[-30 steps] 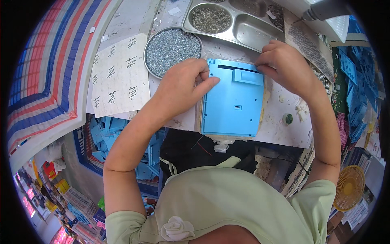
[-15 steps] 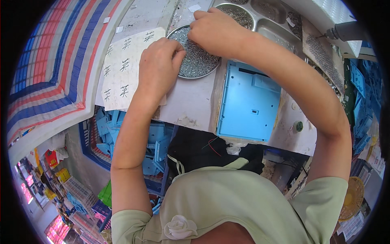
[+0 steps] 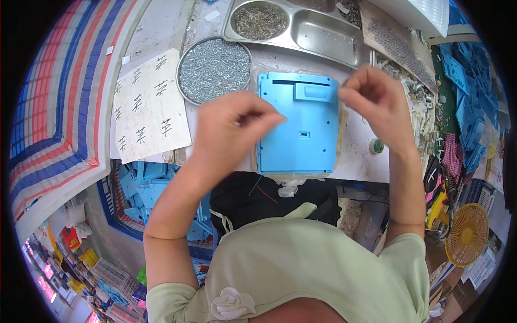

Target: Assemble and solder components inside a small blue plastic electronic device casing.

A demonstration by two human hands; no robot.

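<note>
Left hand [image 3: 229, 126] hovers at blue panel [image 3: 293, 145], near screw-filled dish [image 3: 179, 76].

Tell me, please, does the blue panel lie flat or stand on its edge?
Flat: the blue panel turns its broad face upward. Whether the left hand touches it, I cannot tell.

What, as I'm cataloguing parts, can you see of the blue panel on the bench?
The blue panel looks like plastic: roughly rectangular, with a dark slot near its far edge, a raised block beside it, a small cutout and round holes. It lies flat near the table's front edge; the left hand is over it, contact unclear.
</note>
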